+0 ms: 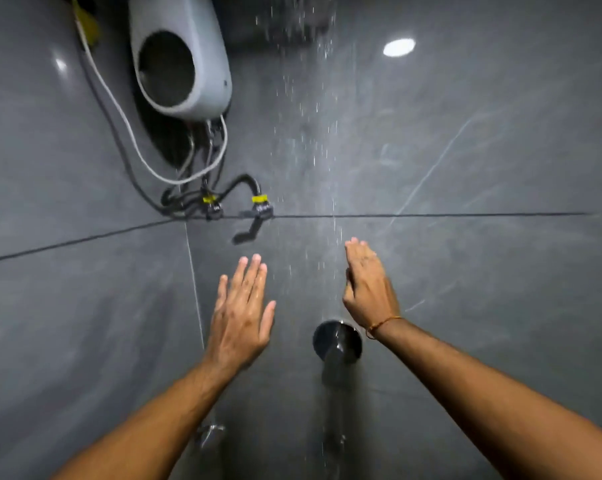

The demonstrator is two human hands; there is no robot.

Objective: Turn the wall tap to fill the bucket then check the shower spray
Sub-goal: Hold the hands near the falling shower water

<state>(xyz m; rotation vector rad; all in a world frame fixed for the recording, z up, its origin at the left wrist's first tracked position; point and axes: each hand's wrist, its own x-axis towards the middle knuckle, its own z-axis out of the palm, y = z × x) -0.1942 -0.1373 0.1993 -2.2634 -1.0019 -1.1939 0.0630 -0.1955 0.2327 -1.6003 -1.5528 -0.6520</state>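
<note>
We've only got the one view here, a wide-angle head cam tilted up at the grey tiled wall (466,306) from pretty close, corner seam left of centre, water heater (182,57) top left, both forearms coming in from the bottom edge.

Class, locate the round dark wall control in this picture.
In the head view, the round dark wall control sits low on the grey wall, just below the right hand and right of the left hand.
</note>
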